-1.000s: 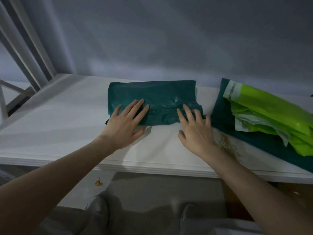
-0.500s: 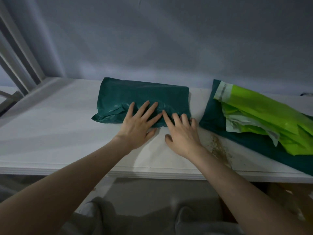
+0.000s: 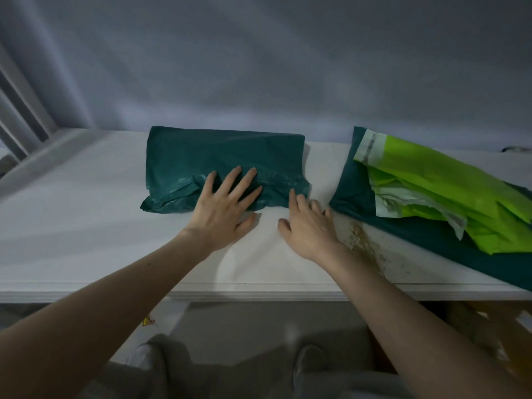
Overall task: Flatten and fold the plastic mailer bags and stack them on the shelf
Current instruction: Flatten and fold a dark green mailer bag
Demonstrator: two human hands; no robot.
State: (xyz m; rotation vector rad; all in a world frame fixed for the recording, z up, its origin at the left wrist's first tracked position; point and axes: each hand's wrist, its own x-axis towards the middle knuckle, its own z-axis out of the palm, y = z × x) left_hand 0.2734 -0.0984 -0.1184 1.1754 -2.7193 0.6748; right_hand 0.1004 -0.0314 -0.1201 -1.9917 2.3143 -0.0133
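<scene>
A folded dark green mailer bag (image 3: pixel 224 152) lies in the middle of the white shelf (image 3: pixel 86 226), its near edge wrinkled. My left hand (image 3: pixel 227 205) lies flat with spread fingers on the bag's near edge. My right hand (image 3: pixel 308 226) rests flat on the shelf, its fingertips touching the bag's near right corner. To the right, bright green mailer bags (image 3: pixel 449 191) lie piled on another dark green mailer bag (image 3: pixel 431 234).
A grey wall (image 3: pixel 259 67) rises behind the shelf. A white frame post (image 3: pixel 26 116) stands at the far left. A brown stain (image 3: pixel 365 246) marks the shelf near the right pile. My shoes (image 3: pixel 311 361) show below the shelf's front edge.
My left hand slid right along the bag's near edge. My right hand moved in beside it, then back out to the bag's right corner. The bag's left flap puffed up.
</scene>
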